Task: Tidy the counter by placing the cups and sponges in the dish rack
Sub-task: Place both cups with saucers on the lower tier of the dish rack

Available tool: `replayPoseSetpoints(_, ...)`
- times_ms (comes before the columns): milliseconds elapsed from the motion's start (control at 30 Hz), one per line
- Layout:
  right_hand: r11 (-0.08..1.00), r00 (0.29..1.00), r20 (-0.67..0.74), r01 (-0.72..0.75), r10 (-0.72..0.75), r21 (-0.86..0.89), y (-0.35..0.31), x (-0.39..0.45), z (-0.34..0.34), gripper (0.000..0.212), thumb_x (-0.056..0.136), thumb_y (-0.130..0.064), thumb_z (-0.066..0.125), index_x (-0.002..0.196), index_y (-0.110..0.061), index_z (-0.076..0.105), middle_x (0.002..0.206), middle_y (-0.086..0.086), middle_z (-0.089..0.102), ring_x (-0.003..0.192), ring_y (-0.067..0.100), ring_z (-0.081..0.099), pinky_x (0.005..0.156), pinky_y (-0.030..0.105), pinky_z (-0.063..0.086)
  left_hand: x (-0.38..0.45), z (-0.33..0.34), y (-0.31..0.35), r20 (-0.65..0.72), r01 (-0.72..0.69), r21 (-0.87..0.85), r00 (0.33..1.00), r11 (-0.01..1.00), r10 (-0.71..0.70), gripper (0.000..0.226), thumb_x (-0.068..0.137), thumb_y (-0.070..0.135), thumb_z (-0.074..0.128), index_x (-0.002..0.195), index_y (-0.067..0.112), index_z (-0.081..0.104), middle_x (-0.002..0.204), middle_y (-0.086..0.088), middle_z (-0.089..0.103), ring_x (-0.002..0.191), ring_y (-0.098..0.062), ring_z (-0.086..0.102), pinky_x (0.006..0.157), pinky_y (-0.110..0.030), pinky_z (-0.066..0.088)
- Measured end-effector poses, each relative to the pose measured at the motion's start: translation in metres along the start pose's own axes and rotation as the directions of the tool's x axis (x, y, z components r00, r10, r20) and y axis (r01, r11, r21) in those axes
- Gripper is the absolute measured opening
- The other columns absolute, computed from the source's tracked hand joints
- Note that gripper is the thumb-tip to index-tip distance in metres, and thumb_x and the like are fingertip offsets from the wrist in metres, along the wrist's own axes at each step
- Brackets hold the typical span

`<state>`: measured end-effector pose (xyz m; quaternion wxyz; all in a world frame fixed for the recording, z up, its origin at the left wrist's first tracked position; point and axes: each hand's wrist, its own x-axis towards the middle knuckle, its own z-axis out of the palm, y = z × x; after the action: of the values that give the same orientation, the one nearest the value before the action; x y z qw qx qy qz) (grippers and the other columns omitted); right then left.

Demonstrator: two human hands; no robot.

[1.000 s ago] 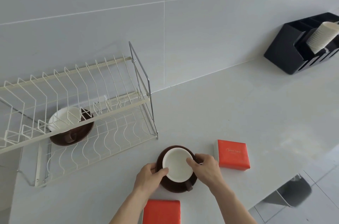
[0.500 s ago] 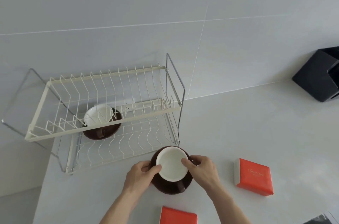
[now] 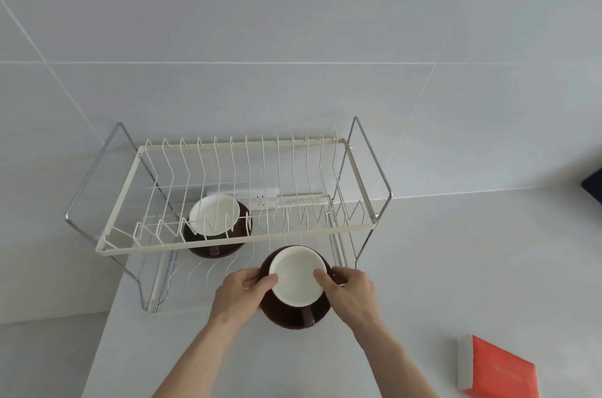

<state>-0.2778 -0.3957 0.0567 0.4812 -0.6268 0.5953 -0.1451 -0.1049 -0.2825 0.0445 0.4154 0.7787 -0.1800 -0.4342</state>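
A brown cup with a white inside (image 3: 297,280) is held between both hands just in front of the dish rack's lower shelf. My left hand (image 3: 242,291) grips its left rim and my right hand (image 3: 350,288) grips its right rim, thumbs inside. Its handle points toward me. The cream wire dish rack (image 3: 228,243) stands against the wall. A second brown cup with a white inside (image 3: 216,225) rests on the rack's lower shelf, left of centre. An orange sponge (image 3: 498,371) lies on the counter at the lower right.
The white counter (image 3: 456,267) runs right from the rack. Its left edge drops off under the rack's left side. A black organiser (image 3: 594,185) peeks in at the right edge. The tiled wall stands close behind the rack.
Both hands have carried the cup up and toward the rack's lower shelf. The view has swung left, so one orange sponge and most of the black organiser have left the frame.
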Motion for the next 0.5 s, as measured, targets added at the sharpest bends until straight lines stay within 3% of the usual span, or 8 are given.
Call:
replayPoseSetpoints(167,0.999,1.0,0.004,0.027,-0.027,-0.03,-0.016,0.025,0.015,0.039,0.08,-0.048,0.065,0.08,-0.01,0.07,0.082,0.006,0.072,0.081,0.023,0.066,0.073,0.04,0.056,0.026,-0.004,0.012,-0.058,-0.013,0.033,0.998,0.999,0.015,0.041,0.062,0.058,0.066,0.087,0.028,0.078,0.086,0.011,0.079,0.089,-0.012,0.074,0.089,-0.043,0.059)
replayPoseSetpoints(267,0.999,0.999,0.0,0.035,-0.035,-0.028,-0.022,0.039,0.023,0.031,0.084,-0.044,0.062,0.082,-0.014,0.071,0.081,0.001,0.072,0.082,0.02,0.065,0.079,0.041,0.057,0.041,-0.002,0.017,-0.102,-0.022,0.024,0.994,0.999,0.024,0.039,0.065,0.061,0.065,0.091,0.033,0.077,0.09,0.015,0.078,0.093,-0.009,0.072,0.093,-0.043,0.057)
replayPoseSetpoints(367,1.0,1.0,-0.012,0.024,-0.024,-0.012,-0.026,0.053,0.027,0.027,0.086,-0.041,0.062,0.087,-0.016,0.071,0.083,0.001,0.072,0.085,0.02,0.064,0.082,0.042,0.056,0.055,0.004,0.019,-0.154,-0.022,0.013,0.988,1.0,0.024,0.039,0.074,0.06,0.065,0.083,0.022,0.07,0.081,0.004,0.075,0.087,-0.018,0.069,0.085,-0.045,0.058)
replayPoseSetpoints(500,0.999,1.0,0.01,0.014,-0.014,-0.029,-0.027,0.073,0.034,0.032,0.081,-0.05,0.057,0.089,-0.021,0.066,0.089,0.0,0.069,0.089,0.023,0.064,0.08,0.042,0.055,0.068,0.013,0.029,-0.192,-0.003,-0.013,0.981,1.0,0.0,0.027,0.087,0.038,0.067,0.067,0.021,0.059,0.068,0.003,0.062,0.073,-0.02,0.06,0.07,-0.038,0.046)
